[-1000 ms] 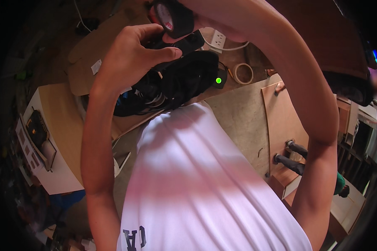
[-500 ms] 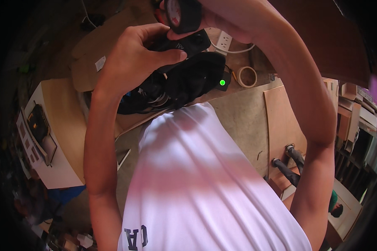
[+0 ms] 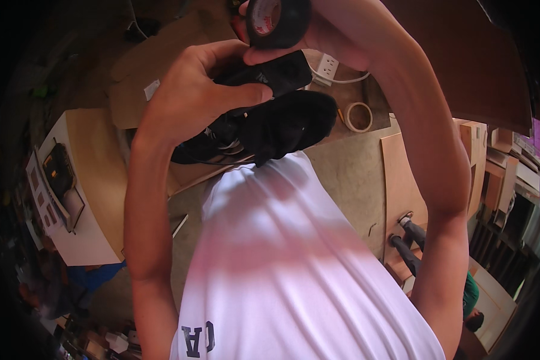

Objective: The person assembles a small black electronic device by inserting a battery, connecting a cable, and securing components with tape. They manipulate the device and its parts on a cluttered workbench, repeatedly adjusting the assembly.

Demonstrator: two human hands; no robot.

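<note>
My left hand grips a black box-shaped device, thumb across its near face and fingers wrapped behind. Close above it, at the top edge of the view, my right hand holds a roll of black tape. The roll sits right by the device's upper edge; whether tape runs between them cannot be made out. Something red shows partly behind the roll. Below the device lies a black cap-like cloth item, with dark cables beside it.
A white power strip and a tan tape ring lie on the worktable to the right. At left stands a pale wooden box with a dark case on it. A person is at lower right near wooden boards.
Both hands, with device and tape roll, have shifted slightly right in view. The roll is turned a little, and a green light beside the black cloth item no longer shows.
</note>
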